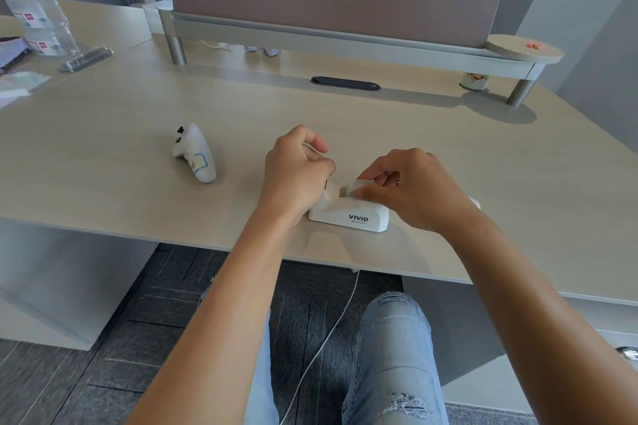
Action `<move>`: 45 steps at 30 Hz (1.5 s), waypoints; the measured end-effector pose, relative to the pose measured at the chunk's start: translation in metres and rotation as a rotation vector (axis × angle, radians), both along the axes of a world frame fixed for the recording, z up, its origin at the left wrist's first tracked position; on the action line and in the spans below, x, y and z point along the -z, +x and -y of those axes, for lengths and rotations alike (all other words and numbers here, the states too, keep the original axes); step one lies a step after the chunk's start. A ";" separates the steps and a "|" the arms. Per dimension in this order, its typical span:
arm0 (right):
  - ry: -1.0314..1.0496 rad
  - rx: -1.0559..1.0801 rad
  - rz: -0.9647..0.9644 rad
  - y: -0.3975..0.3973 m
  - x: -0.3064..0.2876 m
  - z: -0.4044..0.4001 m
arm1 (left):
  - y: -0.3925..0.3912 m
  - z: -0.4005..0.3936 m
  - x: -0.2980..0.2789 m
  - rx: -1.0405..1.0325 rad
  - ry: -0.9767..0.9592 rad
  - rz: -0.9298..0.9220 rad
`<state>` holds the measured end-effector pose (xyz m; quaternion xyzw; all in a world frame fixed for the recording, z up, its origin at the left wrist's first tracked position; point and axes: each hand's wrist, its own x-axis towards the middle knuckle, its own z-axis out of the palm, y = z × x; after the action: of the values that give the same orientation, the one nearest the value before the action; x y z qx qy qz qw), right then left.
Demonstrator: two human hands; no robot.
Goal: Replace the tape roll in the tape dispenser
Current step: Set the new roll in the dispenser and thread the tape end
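A white tape dispenser (348,214) marked VIVID stands near the front edge of the desk. A clear tape roll (352,187) sits in its top. My right hand (411,190) pinches the roll from the right side. My left hand (297,172) is closed at the dispenser's left end, its fingers on a strip of clear tape (332,188) that runs from the roll. Much of the roll is hidden behind my fingers.
A white game controller (195,153) lies left of my hands. A desk shelf (345,41) with a screen runs across the back, with a cable slot (345,83) in front. A clear bottle (41,24) and papers stand far left. A small cup (474,80) sits back right.
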<state>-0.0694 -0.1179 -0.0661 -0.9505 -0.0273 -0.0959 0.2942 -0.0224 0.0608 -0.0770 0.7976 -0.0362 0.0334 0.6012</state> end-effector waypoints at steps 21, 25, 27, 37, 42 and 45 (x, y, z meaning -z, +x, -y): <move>0.008 0.049 -0.020 0.000 0.001 -0.003 | 0.002 -0.014 0.023 -0.086 -0.440 -0.136; 0.051 0.037 -0.077 0.004 -0.002 0.000 | 0.004 -0.013 0.025 -0.100 -0.476 -0.154; 0.060 0.032 -0.095 0.006 -0.004 0.001 | 0.006 -0.013 0.026 -0.105 -0.489 -0.164; 0.091 0.035 -0.057 0.004 -0.002 0.001 | 0.007 -0.016 0.027 -0.095 -0.549 -0.221; 0.075 0.034 -0.021 -0.002 0.001 -0.002 | 0.007 -0.018 0.028 -0.112 -0.602 -0.250; 0.061 0.047 0.012 -0.007 0.004 -0.002 | 0.008 -0.018 0.030 -0.116 -0.617 -0.272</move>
<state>-0.0762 -0.1160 -0.0704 -0.9409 -0.0036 -0.1092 0.3207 -0.0147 0.0792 -0.1073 0.5762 0.1012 -0.0297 0.8105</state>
